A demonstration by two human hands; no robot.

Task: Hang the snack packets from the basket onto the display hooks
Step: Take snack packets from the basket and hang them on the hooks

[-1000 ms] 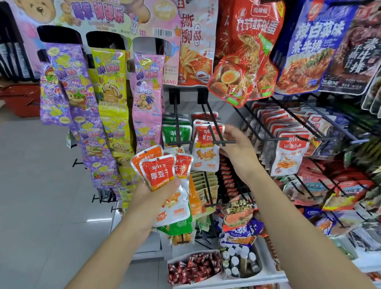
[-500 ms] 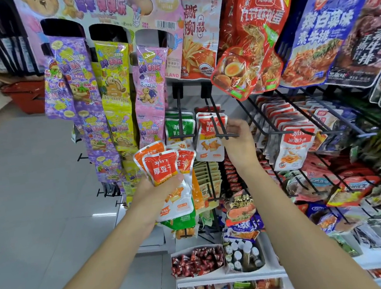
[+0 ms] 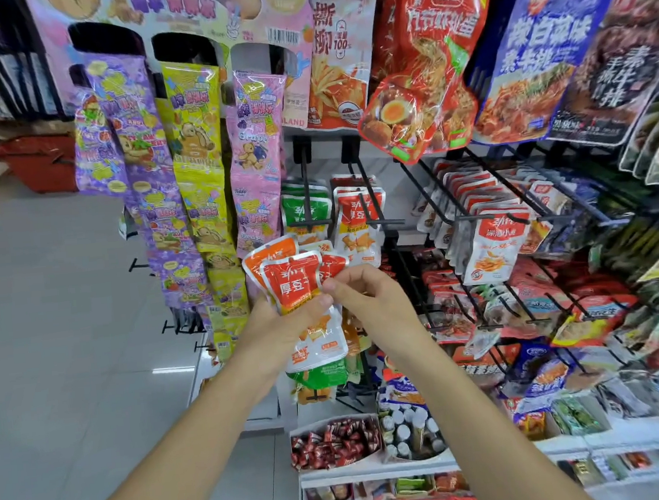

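our left hand [image 3: 282, 325] grips a fan of small red and orange snack packets [image 3: 292, 281] at mid-frame, while our right hand [image 3: 368, 298] pinches one packet's top corner at 3 o'clock of the fan. they look light, soft and slick, so we'd hold the sealed top edge; the matching display hook [image 3: 363, 195] sits at 12 o'clock.
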